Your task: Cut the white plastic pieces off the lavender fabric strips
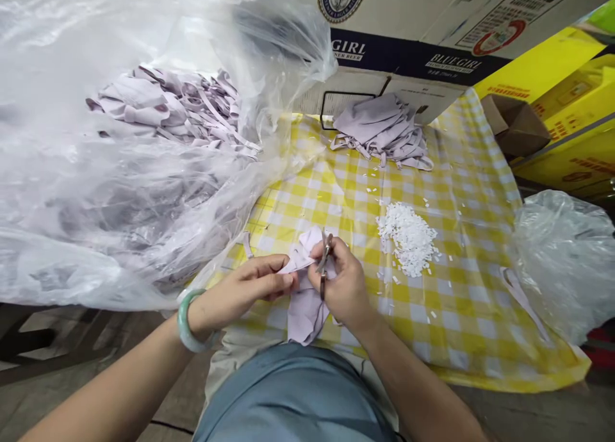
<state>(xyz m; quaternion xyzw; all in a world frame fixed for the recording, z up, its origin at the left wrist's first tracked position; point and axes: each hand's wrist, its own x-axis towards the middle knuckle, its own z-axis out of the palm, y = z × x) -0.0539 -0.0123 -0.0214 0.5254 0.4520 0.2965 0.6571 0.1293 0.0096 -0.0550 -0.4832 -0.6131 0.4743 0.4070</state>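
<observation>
My left hand (264,280), with a green bangle at the wrist, pinches the edge of a pale lilac fabric piece (307,314) close to my body. My right hand (343,282) is closed around what look like small dark metal scissors (323,262), and its thumb and forefinger meet the same fabric. The lower part of the cloth hangs down between both hands. To the right lies a heap of tiny white pieces (408,239). Further back is a pile of lilac strapped garments (384,131).
A large clear plastic bag (144,237) holding more lilac garments (168,109) covers the left. The yellow checked tablecloth (471,288) extends right, with a loose strap (526,304) on it. Behind stands a carton (398,64); another plastic bag (567,256) and yellow boxes (576,128) are at right.
</observation>
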